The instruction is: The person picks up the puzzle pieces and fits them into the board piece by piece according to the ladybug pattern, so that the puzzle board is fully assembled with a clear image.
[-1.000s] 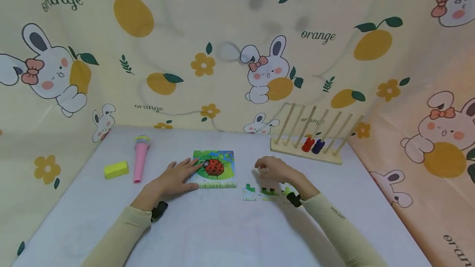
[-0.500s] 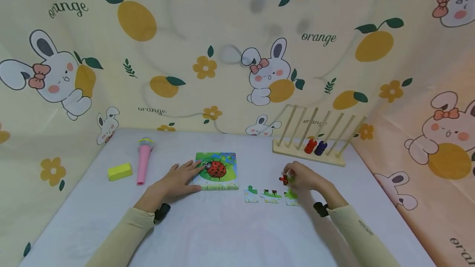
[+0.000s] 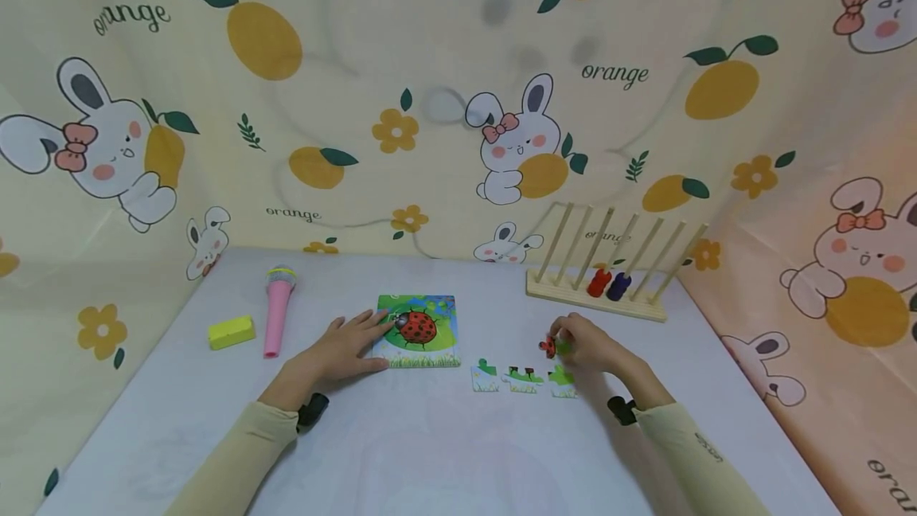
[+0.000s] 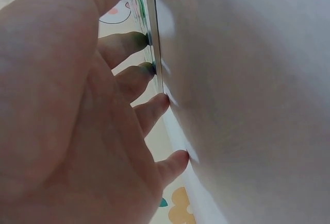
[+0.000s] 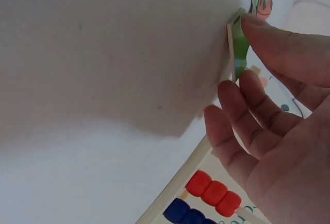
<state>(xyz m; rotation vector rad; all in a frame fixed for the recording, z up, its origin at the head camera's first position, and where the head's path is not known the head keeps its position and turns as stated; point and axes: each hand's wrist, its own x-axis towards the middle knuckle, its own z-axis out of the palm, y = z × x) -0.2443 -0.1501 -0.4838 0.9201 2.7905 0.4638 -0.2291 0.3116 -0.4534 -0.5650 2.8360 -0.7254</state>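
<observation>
My left hand (image 3: 347, 347) rests with straight, spread fingers on the left edge of a square ladybug puzzle board (image 3: 430, 345). In the left wrist view, the fingertips (image 4: 136, 41) touch the board's edge (image 4: 157, 38). My right hand (image 3: 591, 345) pinches a green and red puzzle piece (image 3: 548, 347) between thumb and fingers, close over the table. In the right wrist view, the piece's green part (image 5: 240, 46) shows between thumb and fingertips. Below it lie three loose pieces: a left one (image 3: 485, 379), a middle one (image 3: 523, 381) and a right one (image 3: 563, 383).
A pink toy microphone (image 3: 275, 313) and a yellow block (image 3: 232, 332) lie at the left. Behind the right hand stands a wooden peg rack (image 3: 598, 299) with red beads (image 3: 599, 283) and dark blue beads (image 3: 619, 287). A patterned cloth (image 3: 430, 46) hangs behind the table.
The right hand has moved right from above the loose pieces, and the piece with red on it now shows in its fingers. The left hand stays on the puzzle board.
</observation>
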